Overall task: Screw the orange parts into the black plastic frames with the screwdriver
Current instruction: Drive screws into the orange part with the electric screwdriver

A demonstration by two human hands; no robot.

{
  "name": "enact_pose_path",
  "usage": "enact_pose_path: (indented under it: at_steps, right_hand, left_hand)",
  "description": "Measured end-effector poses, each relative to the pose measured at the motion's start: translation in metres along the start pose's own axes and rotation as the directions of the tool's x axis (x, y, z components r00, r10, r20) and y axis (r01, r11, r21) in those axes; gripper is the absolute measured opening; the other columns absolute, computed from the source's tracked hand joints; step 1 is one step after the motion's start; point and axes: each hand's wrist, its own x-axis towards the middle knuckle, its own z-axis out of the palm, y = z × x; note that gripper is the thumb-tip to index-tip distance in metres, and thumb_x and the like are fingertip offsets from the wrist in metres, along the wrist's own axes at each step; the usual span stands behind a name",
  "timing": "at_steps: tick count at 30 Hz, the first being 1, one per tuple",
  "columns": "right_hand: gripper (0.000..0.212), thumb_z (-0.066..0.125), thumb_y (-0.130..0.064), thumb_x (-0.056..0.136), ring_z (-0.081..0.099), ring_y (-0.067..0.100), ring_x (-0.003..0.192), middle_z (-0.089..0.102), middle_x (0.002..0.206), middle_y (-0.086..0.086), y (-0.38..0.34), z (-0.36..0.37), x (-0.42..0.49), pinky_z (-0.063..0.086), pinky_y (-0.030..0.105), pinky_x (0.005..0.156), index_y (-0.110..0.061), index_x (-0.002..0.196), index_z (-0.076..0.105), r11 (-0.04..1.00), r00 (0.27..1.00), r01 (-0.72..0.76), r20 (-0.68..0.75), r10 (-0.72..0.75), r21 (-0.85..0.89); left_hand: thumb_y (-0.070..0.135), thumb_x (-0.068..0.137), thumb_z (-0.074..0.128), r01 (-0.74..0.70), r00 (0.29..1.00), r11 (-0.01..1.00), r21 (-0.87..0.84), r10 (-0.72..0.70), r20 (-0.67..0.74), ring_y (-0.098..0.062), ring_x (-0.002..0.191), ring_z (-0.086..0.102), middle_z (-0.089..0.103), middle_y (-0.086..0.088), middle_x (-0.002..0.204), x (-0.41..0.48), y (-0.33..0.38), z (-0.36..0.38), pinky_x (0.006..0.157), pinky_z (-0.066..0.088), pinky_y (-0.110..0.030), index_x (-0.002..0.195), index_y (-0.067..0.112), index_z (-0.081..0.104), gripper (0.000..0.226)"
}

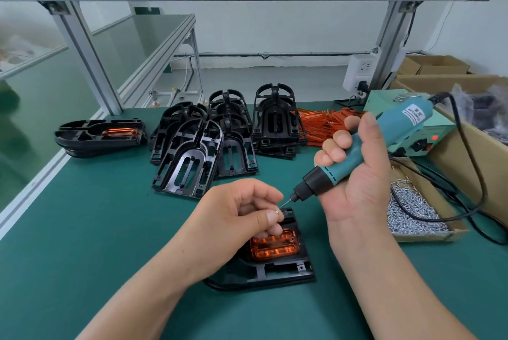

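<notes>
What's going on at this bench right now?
A person is assembling parts. The right hand grips a teal electric screwdriver, its bit angled down toward the left hand, which pinches a small screw at the bit's tip. Just below lies a black frame with an orange part seated in it. Empty frames and loose orange parts sit behind; a tray of screws is at the right.

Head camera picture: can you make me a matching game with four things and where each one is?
1 teal electric screwdriver
2 single small silver screw
3 heap of silver screws
4 orange see-through plastic part

A in the shallow cardboard tray
B sitting in the black plastic frame
C gripped by the right hand
D pinched by the left hand

Pairs: 1-C, 2-D, 3-A, 4-B
</notes>
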Motion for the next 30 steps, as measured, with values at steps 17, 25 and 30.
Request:
enact_pose_path:
  at_steps: [17, 25, 30]
  right_hand:
    - [0.018, 0.065, -0.034, 0.101, 0.048, 0.007, 0.052, 0.054, 0.069, -0.004, 0.004, 0.002, -0.002, 0.043, 0.022, 0.051, -0.018, 0.093, 0.064, 0.999, 0.996, -0.007, 0.086, 0.01, -0.043]
    - [0.019, 0.068, -0.036, 0.1, 0.047, 0.009, 0.052, 0.053, 0.07, -0.002, 0.011, 0.003, -0.006, 0.042, 0.022, 0.052, -0.018, 0.095, 0.063, 0.992, 0.996, 0.0, 0.093, 0.012, -0.124]
    - [0.021, 0.064, -0.036, 0.103, 0.045, 0.008, 0.051, 0.05, 0.069, -0.003, 0.007, -0.001, -0.003, 0.041, 0.022, 0.05, -0.017, 0.096, 0.061, 0.995, 0.997, -0.021, 0.073, 0.028, -0.098]
  left_hand:
    - [0.021, 0.093, 0.072, -0.048, 0.998, 0.973, 0.225, 0.056, -0.03, -0.012, 0.091, 0.078, 0.079, 0.008, 0.097, 0.002, -0.009, -0.001, 0.088, 0.061, -0.038, 0.108, 0.043, 0.072, 0.026]
    - [0.022, 0.095, 0.074, -0.061, 0.993, 0.931, 0.359, 0.091, -0.068, -0.003, 0.09, 0.075, 0.077, 0.018, 0.093, -0.001, -0.011, 0.002, 0.086, 0.058, -0.029, 0.113, 0.049, 0.069, 0.033]
    - [0.03, 0.096, 0.075, -0.078, 0.992, 0.895, 0.439, 0.114, -0.056, -0.002, 0.095, 0.072, 0.074, 0.029, 0.102, -0.003, -0.007, 0.005, 0.086, 0.059, -0.029, 0.122, 0.055, 0.065, 0.038]
